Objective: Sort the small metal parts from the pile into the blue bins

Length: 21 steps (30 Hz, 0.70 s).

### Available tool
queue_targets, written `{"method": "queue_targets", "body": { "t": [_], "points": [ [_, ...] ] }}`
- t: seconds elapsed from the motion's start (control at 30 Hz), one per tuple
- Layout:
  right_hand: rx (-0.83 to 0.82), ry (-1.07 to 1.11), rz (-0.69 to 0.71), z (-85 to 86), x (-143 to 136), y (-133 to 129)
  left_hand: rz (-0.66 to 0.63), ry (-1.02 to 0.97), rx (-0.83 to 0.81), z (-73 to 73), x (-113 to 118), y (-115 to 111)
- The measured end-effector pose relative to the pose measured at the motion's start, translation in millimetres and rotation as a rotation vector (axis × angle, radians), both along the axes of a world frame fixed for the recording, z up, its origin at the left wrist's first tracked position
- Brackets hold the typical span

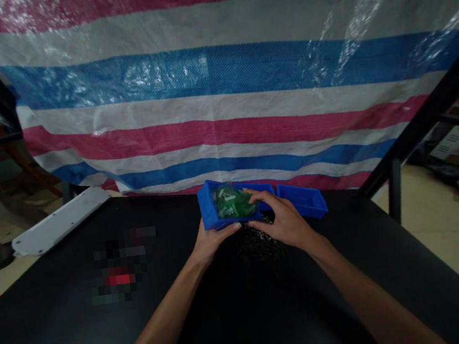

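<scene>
A blue plastic bin point(207, 207) is tilted toward me above the table, with a green plastic bag point(233, 200) inside it. Its contents I cannot make out, though a pale mark shows on it. My left hand point(213, 241) grips the bin from below at the left, thumb along the near edge. At the right side, my right hand point(283, 218) is curled round the bin's end, its fingers against the bag and its thumb by the near edge. Beneath and just right of the bin lies a loose pile of small dark, thin pieces point(263, 243), some of them shiny.
Behind the held bin stands another blue bin point(265, 189), partly hidden; a third blue bin point(315, 209) is to its right. The black table point(167, 313) carries a blurred-out patch at left. A white panel point(62, 220) lies along its left edge. A striped sheet point(213, 107) hangs behind.
</scene>
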State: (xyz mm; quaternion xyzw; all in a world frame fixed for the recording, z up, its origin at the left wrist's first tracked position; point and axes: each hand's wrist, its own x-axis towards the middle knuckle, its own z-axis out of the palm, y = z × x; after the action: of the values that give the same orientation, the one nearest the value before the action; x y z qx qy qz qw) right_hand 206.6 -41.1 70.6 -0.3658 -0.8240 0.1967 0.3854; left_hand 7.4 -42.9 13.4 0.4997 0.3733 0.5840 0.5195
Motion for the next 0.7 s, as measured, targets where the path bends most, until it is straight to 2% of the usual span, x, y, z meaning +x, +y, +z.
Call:
{"method": "queue_targets", "body": {
  "t": [0.13, 0.23, 0.37, 0.43, 0.53, 0.6, 0.7],
  "points": [
    [-0.218, 0.266, 0.104, -8.9, -9.4, -15.4, 0.073, 0.154, 0.163, 10.7, 0.7, -1.9],
    [-0.409, 0.525, 0.184, -16.3, -15.6, -20.9, 0.135, 0.389, 0.327, 17.8, 1.5, -0.8],
    [-0.603, 0.852, 0.106, -32.8, -17.4, -19.4, 0.249, 0.825, 0.432, 30.8, 4.9, 3.6],
    [-0.711, 0.986, 0.081, -41.5, -15.4, -17.8, 0.189, 0.985, 0.41, 37.7, 8.6, 6.9],
    [-0.801, 1.116, 0.108, -52.0, -10.7, -14.9, 0.101, 1.115, 0.394, 43.6, 16.7, 13.7],
    [-0.792, 1.165, 0.088, -58.0, -7.4, -12.0, 0.082, 1.161, 0.411, 42.9, 22.4, 19.4],
    [-0.745, 1.181, -0.021, -68.4, -1.9, -6.4, 0.074, 1.153, 0.42, 36.3, 27.6, 27.4]
  ]
}}
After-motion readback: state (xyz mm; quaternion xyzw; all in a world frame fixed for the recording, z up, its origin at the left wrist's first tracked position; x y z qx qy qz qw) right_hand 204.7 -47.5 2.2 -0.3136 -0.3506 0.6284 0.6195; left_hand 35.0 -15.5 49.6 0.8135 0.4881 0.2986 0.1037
